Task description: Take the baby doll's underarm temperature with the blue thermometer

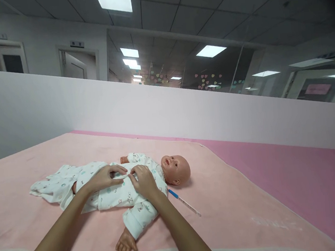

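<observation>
A baby doll lies on its back on a pink sheet, head to the right. It wears a white printed top, and white printed trousers cover its legs at the left. My left hand pinches the front of the top over the belly. Close beside it, my right hand pinches the same cloth at the chest with thumb and fingers. A thermometer with a blue end lies on the sheet near the doll's shoulder.
Beneath the sheet is a darker pink surface. A low white wall runs behind it. Farther back are doors, windows with heart stickers and lit ceiling panels.
</observation>
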Available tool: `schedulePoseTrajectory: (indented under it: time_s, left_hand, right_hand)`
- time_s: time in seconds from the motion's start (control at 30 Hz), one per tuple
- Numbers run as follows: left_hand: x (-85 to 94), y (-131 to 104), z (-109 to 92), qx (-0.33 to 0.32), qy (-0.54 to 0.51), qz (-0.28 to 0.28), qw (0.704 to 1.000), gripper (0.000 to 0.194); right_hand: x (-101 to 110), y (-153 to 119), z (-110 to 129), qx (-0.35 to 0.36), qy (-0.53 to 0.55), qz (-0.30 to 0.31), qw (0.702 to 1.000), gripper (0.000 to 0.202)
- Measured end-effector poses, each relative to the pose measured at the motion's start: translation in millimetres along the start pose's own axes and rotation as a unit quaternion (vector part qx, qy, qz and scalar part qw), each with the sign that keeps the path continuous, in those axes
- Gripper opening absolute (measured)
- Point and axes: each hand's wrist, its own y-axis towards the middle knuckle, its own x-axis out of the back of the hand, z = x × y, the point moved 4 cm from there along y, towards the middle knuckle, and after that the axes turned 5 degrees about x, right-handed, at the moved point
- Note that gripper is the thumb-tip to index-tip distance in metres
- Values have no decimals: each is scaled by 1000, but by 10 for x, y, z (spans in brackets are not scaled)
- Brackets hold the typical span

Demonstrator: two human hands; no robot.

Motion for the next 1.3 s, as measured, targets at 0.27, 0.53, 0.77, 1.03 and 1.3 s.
schedulePoseTrajectory:
  time_s: [0.27, 0.53, 0.77, 1.03, 1.3]
  left_hand:
    - [-36, -22, -76, 2, 18, -29, 999, 22]
    - [-28, 38, 59, 26, -21, -14, 999, 23]
    - [-26, 49, 127, 38, -55, 10, 998, 22]
    - [-41, 22, 62, 44, -86, 17, 995, 23]
    - [-30, 35, 85, 30, -144, 28, 989, 30]
  right_hand:
    - [-8, -15, 10, 2, 0, 1, 1000, 4]
    - [-33, -23, -6, -6, -7, -2, 1000, 5]
    - [-42, -26, -10, -11, -8, -4, 1000, 5]
    - [-42, -25, -8, -7, -7, 1, 1000, 4]
    - [-37, -26, -9, -11, -7, 6, 1000, 7]
